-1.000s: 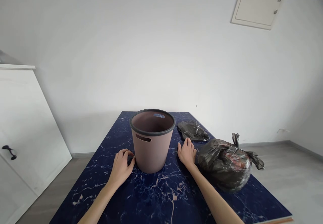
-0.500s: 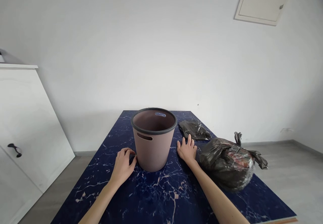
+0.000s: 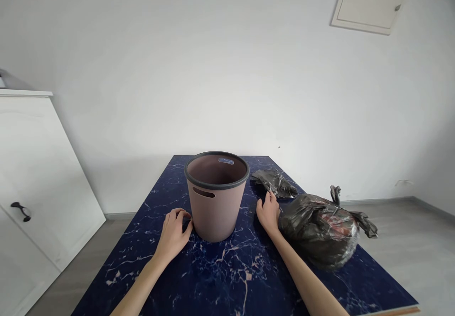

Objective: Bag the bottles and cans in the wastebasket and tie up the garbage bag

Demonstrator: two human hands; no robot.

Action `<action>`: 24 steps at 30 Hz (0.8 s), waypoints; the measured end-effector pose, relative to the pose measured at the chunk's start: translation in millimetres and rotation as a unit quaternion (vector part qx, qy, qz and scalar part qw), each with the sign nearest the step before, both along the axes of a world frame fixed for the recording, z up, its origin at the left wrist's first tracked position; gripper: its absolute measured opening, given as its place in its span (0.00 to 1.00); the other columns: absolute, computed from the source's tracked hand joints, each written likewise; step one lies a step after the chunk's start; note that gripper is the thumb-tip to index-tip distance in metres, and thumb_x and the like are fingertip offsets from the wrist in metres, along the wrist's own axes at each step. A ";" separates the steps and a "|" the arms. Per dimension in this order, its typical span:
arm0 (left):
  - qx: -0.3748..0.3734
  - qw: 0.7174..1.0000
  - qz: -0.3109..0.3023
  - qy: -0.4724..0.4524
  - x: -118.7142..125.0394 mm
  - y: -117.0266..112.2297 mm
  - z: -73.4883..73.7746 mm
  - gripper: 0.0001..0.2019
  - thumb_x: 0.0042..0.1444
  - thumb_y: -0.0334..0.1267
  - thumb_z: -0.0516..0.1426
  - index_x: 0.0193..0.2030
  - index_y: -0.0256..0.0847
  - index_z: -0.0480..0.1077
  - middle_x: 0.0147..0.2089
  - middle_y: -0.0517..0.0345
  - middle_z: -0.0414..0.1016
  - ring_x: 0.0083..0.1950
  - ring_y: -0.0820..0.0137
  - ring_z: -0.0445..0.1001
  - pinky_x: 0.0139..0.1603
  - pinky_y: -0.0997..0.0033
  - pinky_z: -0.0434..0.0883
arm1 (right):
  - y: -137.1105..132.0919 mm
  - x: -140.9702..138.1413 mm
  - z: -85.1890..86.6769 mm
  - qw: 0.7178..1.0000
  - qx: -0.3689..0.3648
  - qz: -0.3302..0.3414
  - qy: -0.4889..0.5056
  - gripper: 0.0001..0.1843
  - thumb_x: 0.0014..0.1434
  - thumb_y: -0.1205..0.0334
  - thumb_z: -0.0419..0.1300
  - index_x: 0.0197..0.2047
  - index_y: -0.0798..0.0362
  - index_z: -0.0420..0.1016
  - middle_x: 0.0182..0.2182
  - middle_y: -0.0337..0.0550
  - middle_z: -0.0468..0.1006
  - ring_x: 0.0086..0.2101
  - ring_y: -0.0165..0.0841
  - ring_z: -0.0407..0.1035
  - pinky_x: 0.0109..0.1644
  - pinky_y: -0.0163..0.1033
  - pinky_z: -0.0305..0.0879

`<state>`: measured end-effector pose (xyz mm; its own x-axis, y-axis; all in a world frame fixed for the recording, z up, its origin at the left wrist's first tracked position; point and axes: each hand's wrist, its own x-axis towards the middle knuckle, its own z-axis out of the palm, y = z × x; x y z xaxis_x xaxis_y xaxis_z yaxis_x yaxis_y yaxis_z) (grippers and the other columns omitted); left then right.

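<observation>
A mauve plastic bin (image 3: 216, 197) with a dark grey rim stands upright and empty on the dark blue marbled table (image 3: 220, 278). My left hand (image 3: 173, 234) rests on the table at the bin's lower left, fingers loosely bent and touching its base, holding nothing. To the right of the bin, my right hand (image 3: 268, 210) has its fingers pinched on the near edge of a folded black plastic bag (image 3: 276, 182), which is lifted slightly there. A full, tied black rubbish bag (image 3: 322, 230) lies just right of that hand.
A white cabinet (image 3: 31, 183) with a black handle stands to the left of the table. White wall lies behind, with a small panel door (image 3: 369, 5) high on the right. Grey floor surrounds the table.
My right hand has slid forward from lying flat on the table and closed on the folded black bag's near edge, which has crumpled and risen. The left hand and bin have stayed put.
</observation>
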<state>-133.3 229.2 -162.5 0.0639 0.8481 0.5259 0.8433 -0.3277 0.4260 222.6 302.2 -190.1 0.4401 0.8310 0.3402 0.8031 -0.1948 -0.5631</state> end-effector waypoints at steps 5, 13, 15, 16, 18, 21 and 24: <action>-0.004 1.000 0.000 0.002 0.6 -0.5 0.6 0.15 0.67 0.49 0.55 0.44 0.43 0.78 0.55 0.40 0.77 0.60 0.43 0.76 0.61 0.39 0.76 | -27.1 -2.9 -1.6 0.995 0.036 0.075 0.046 0.35 0.75 0.60 0.45 0.80 0.65 0.57 0.77 0.65 0.58 0.75 0.51 0.55 0.78 0.51 0.53; -0.017 1.000 -0.004 0.001 1.4 -1.1 1.7 0.15 0.67 0.50 0.55 0.45 0.43 0.78 0.55 0.40 0.77 0.61 0.42 0.75 0.61 0.39 0.75 | -114.3 -24.4 -10.2 0.980 0.046 0.157 0.116 0.39 0.73 0.55 0.47 0.83 0.58 0.53 0.78 0.56 0.58 0.76 0.48 0.56 0.76 0.51 0.61; -0.018 1.000 -0.003 -0.001 1.8 -1.3 2.2 0.15 0.67 0.49 0.55 0.45 0.43 0.78 0.55 0.40 0.77 0.61 0.43 0.75 0.61 0.39 0.75 | -145.2 -29.0 -14.5 0.974 0.044 0.180 0.131 0.38 0.75 0.53 0.46 0.83 0.59 0.53 0.80 0.55 0.55 0.77 0.47 0.53 0.76 0.51 0.61; -0.018 1.000 -0.003 -0.002 2.1 -1.6 2.6 0.15 0.67 0.49 0.55 0.45 0.43 0.77 0.55 0.40 0.77 0.60 0.43 0.75 0.61 0.38 0.75 | -159.8 -30.5 -17.1 0.968 0.044 0.192 0.156 0.38 0.76 0.52 0.46 0.83 0.57 0.52 0.80 0.54 0.53 0.77 0.47 0.53 0.76 0.53 0.61; -0.017 1.000 -0.004 -0.004 3.0 -2.8 3.9 0.15 0.67 0.49 0.55 0.45 0.43 0.77 0.54 0.40 0.77 0.59 0.43 0.76 0.60 0.38 0.75 | -185.4 -32.9 -22.9 0.958 0.034 0.210 0.195 0.37 0.77 0.50 0.49 0.83 0.51 0.53 0.81 0.51 0.53 0.77 0.49 0.53 0.76 0.55 0.62; -0.014 1.000 -0.007 -0.009 5.6 -5.8 6.0 0.15 0.67 0.50 0.55 0.46 0.42 0.76 0.54 0.40 0.77 0.58 0.44 0.77 0.59 0.40 0.76 | -212.9 -37.9 -30.4 0.949 0.011 0.231 0.214 0.34 0.76 0.48 0.52 0.81 0.44 0.60 0.80 0.45 0.57 0.76 0.51 0.56 0.74 0.55 0.66; -0.005 1.000 -0.006 -0.017 9.2 -8.5 8.6 0.16 0.66 0.50 0.56 0.50 0.42 0.74 0.52 0.41 0.77 0.56 0.45 0.78 0.58 0.41 0.77 | -230.4 -46.3 -31.5 0.953 0.026 0.219 0.209 0.30 0.76 0.53 0.52 0.77 0.42 0.69 0.76 0.44 0.66 0.73 0.50 0.63 0.72 0.54 0.69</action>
<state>-124.0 220.7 -153.9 0.0553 0.8531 0.5188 0.8242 -0.3322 0.4585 176.3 71.7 -221.6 0.1610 0.9527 0.2576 0.5052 0.1447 -0.8508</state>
